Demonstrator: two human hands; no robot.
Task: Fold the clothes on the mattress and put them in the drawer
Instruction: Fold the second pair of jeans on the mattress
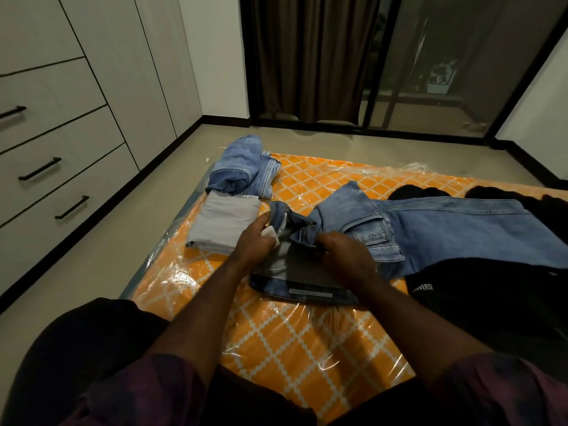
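On the orange lattice-patterned, plastic-wrapped mattress (301,348) lie light blue denim jeans (430,222), waistband turned back; left hand (255,244) pinches its edge, right hand (344,253) curls over the band; denim likely heavy, stiff, unslippery; best gripped at waistband and hems.

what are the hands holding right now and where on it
Both hold the blue jeans at the open waist end. The left hand grips the waistband's left edge by the white pocket lining; the right hand has its fingers curled over the waistband near the label.
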